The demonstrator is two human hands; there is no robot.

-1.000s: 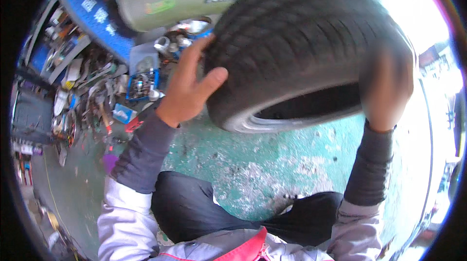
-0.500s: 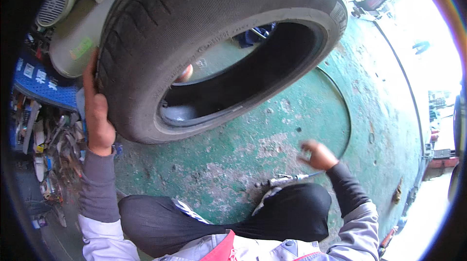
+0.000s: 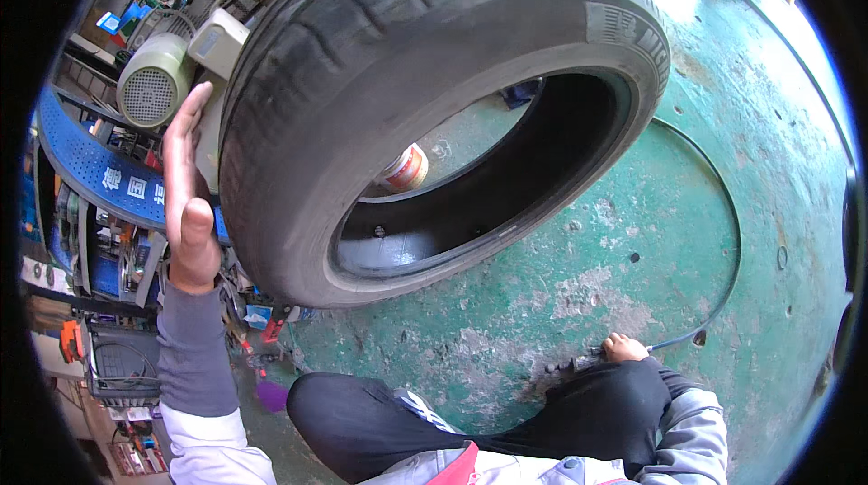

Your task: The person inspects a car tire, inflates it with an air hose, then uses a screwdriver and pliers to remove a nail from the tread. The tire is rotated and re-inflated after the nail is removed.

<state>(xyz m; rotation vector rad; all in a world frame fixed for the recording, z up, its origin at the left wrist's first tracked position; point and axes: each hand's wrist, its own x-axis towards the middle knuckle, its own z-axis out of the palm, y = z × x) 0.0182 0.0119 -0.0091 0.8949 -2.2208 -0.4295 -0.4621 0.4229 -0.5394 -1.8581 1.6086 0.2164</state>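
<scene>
A large black tyre (image 3: 425,96) without a rim leans in front of me, its tread toward the left and its dark hollow facing me. There is a small dark spot on the shiny inner lining. Beside the tread my left hand (image 3: 192,214) is held up flat with its fingers stretched out. Whether the palm touches the rubber I cannot tell. Low on the right, by my knee, my right hand (image 3: 626,348) closes round the hose end of a slim metal air tool (image 3: 579,363). Part of that tool is hidden by the hand and knee.
A thin air hose (image 3: 737,241) curves over the worn green floor (image 3: 561,259). Behind the tyre stands a red and white can (image 3: 407,169). At left are a pale electric motor (image 3: 152,87), a blue perforated rack panel (image 3: 99,169) and shelves crowded with tools.
My right hand has gone down to the air tool and closed on it. My left hand has opened out flat beside the tread. The view has turned leftward.
</scene>
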